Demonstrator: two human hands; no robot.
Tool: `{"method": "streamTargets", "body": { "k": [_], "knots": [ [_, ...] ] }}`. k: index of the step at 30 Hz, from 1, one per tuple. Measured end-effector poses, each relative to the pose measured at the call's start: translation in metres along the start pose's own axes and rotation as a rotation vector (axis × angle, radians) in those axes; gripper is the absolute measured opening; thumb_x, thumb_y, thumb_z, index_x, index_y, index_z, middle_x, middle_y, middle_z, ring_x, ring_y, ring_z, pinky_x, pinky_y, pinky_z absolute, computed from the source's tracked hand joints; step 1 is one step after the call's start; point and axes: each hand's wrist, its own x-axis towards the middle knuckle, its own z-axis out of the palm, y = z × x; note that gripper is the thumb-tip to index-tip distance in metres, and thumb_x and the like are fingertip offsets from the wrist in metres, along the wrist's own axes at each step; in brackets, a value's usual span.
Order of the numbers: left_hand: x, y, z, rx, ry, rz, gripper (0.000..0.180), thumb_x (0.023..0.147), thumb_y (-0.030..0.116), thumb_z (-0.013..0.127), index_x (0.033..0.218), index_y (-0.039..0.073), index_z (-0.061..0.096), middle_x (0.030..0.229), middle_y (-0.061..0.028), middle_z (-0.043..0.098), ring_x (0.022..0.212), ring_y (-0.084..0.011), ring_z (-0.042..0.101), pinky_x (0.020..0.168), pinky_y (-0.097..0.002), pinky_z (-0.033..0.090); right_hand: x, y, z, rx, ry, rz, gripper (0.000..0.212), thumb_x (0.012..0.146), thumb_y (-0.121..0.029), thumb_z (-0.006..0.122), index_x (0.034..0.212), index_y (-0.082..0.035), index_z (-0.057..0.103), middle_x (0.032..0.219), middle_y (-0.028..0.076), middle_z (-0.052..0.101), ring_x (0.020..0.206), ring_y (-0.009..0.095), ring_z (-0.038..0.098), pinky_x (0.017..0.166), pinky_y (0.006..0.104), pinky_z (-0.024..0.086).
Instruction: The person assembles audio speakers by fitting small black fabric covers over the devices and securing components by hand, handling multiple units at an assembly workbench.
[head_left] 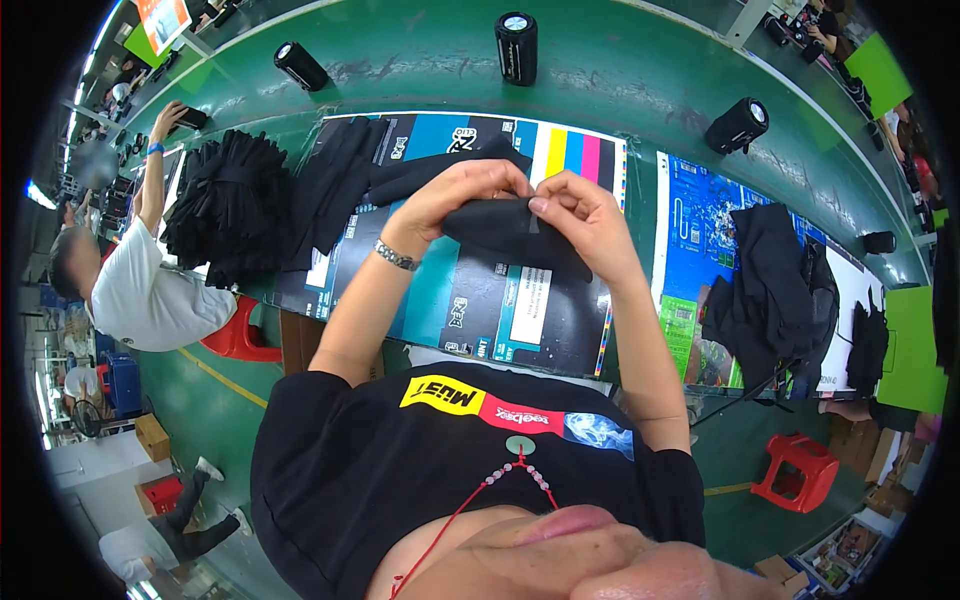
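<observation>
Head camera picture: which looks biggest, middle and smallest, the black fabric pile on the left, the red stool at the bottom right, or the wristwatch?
1. black fabric pile
2. red stool
3. wristwatch

The watch sits nearer the camera, yet looks smallest anyway.

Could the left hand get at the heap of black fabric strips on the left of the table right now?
Probably not at once: the left hand and right hand both grip a black cloth piece. The strip heap lies apart to the left, with only flat black pieces between.
</observation>
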Motion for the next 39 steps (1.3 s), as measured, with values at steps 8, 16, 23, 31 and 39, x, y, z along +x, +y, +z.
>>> {"method": "streamTargets", "body": {
  "k": [8, 16, 23, 31, 39],
  "knots": [
    [0.025, -0.001, -0.032, -0.485, -0.268, 0.035, 0.047, 0.097, 0.041, 0.043, 0.113, 0.001, 0.061, 0.115, -0.0106, 0.063, 0.106, -0.0211, 0.061, 0.091, -0.0322, 0.048, 0.034, -0.015, -0.001, 0.757, -0.085, -0.114, 0.01, 0.094, -0.012, 0.054, 0.102, -0.008, 0.056, 0.091, 0.0, 0.059, 0.086, 0.009, 0.057, 0.078, 0.0228, 0.043],
    [0.078, 0.048, -0.083, 0.129, -0.069, 0.186, 0.031, 0.085, 0.007, 0.063, 0.115, 0.003, 0.057, 0.112, -0.0066, 0.062, 0.103, -0.0166, 0.061, 0.091, -0.0302, 0.048, 0.104, 0.003, -0.042, 0.342, 0.079, -0.057, 0.01, 0.089, -0.016, 0.062, 0.096, -0.01, 0.06, 0.092, -0.003, 0.058, 0.077, 0.007, 0.055, 0.069, 0.0213, 0.042],
    [0.203, 0.075, -0.105, 0.825, 0.326, 0.579, 0.014, 0.082, -0.001, 0.057, 0.094, 0.001, 0.064, 0.088, -0.0047, 0.062, 0.082, -0.0136, 0.062, 0.069, -0.0253, 0.049, 0.202, 0.029, -0.071, -0.418, 0.794, -0.466, 0.02, 0.08, -0.016, 0.07, 0.088, -0.002, 0.059, 0.096, 0.015, 0.056, 0.075, 0.026, 0.059, 0.071, 0.0363, 0.046],
    [0.256, 0.069, -0.126, 0.31, 0.549, 0.459, 0.013, 0.086, 0.003, 0.059, 0.098, 0.001, 0.063, 0.087, -0.0041, 0.061, 0.072, -0.0142, 0.059, 0.065, -0.0265, 0.048, 0.272, 0.032, -0.087, -0.396, 1.08, -0.185, 0.016, 0.087, -0.019, 0.064, 0.089, -0.003, 0.062, 0.085, 0.014, 0.066, 0.08, 0.024, 0.062, 0.072, 0.0357, 0.047],
    [0.248, 0.042, -0.098, -0.094, 0.417, 0.108, 0.006, 0.085, 0.004, 0.062, 0.083, 0.002, 0.056, 0.077, -0.008, 0.057, 0.068, -0.0162, 0.057, 0.055, -0.0315, 0.048, 0.275, 0.049, -0.17, -0.12, 0.603, 0.132, 0.016, 0.078, -0.003, 0.055, 0.084, 0.001, 0.069, 0.078, 0.011, 0.067, 0.074, 0.021, 0.063, 0.068, 0.0315, 0.049]
  ]
}}
